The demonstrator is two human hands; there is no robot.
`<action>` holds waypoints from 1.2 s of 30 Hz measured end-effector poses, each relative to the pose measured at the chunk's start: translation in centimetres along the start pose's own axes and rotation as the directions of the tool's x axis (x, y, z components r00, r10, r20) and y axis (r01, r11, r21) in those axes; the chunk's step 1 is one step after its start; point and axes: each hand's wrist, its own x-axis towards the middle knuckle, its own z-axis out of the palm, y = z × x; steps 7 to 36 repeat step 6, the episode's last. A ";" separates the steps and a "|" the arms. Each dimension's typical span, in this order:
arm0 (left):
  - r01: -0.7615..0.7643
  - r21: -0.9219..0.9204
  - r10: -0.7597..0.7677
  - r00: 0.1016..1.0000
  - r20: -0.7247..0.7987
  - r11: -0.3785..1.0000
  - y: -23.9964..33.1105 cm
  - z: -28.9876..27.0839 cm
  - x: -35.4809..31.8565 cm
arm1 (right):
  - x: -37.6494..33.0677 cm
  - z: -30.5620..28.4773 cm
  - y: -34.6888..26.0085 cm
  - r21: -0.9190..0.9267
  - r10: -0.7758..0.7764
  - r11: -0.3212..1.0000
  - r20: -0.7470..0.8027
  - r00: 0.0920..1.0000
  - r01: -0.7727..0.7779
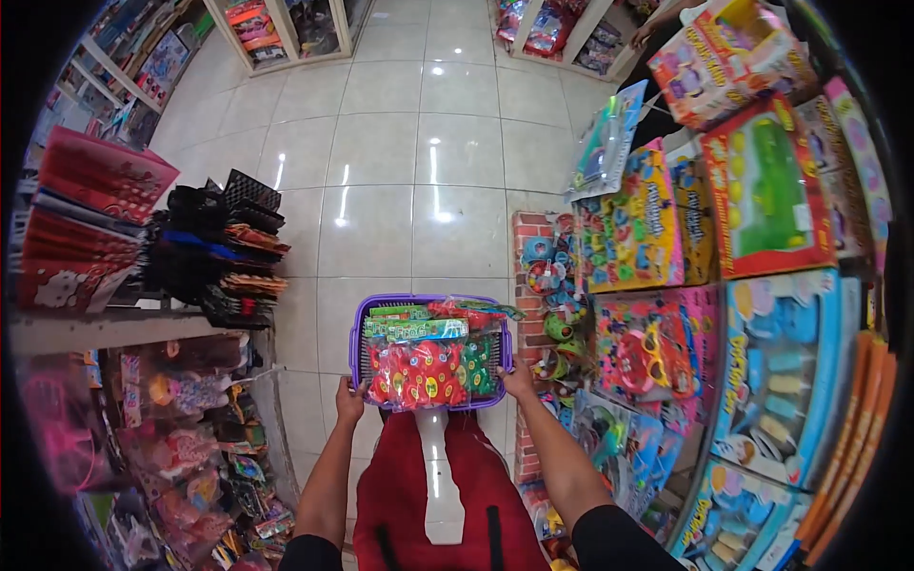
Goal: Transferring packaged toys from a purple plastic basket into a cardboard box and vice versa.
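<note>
A purple plastic basket (355, 344) is held level in front of my legs, above the tiled floor. My left hand (350, 401) is closed on its left side near the near corner, and my right hand (519, 380) grips the opposite side. Inside lie clear bags of small red toys (419, 373) with a green header card (416, 329). Beside them, toward the right, is a bag of green toys (479, 367). The basket's bottom is hidden under the packs.
Packaged toys hang along the right, including a red box with a green toy (769, 190) and blue toy sets (776, 362). Red gift bags (95, 214) and black bags (205, 238) stand at left, above bagged dolls (190, 390). Pale floor tiles (371, 147) stretch ahead between shelves.
</note>
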 end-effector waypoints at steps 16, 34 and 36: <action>-0.071 0.057 0.070 0.997 0.026 0.996 -0.8 6.4 10.8 | 11.9 3.2 3.0 0.089 0.066 0.993 0.089 0.994 -0.074; -0.071 0.057 0.070 0.997 0.026 0.996 -0.8 6.4 10.8 | 11.9 3.2 3.0 0.089 0.066 0.993 0.089 0.994 -0.074; -0.071 0.057 0.070 0.997 0.026 0.996 -0.8 6.4 10.8 | 11.9 3.2 3.0 0.089 0.066 0.993 0.089 0.994 -0.074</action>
